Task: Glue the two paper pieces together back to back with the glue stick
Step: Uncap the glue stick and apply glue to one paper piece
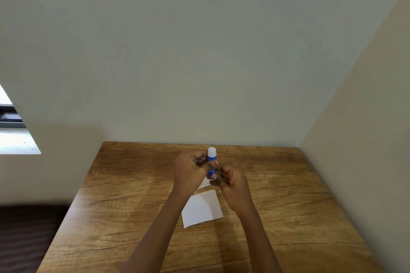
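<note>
A wooden table [288, 195] fills the lower part of the view, pushed into a corner between two plain walls; on it lies one white paper piece [203, 208], flat, near the middle, between the two forearms; a second paper piece [205, 183] shows only as a small white corner farther back, mostly hidden behind the hands, so I cannot tell how it lies.

Above the papers both hands hold the glue stick [211, 158] in the air; it is blue with a white cap on the top, and its long axis stands nearly upright, cap pointing up and away from the person. The left hand [190, 170] is closed around the upper part of the body, the thumb across the front, just below the cap; the right hand [230, 180] is closed on the lower end, fingers curled under it.

The cap is still on, so I judge the step in hand is opening the stick; the cap lies directly above the left hand, which is nearer to it; a pull along the upright axis should free it, while the right hand steadies the base.
</note>
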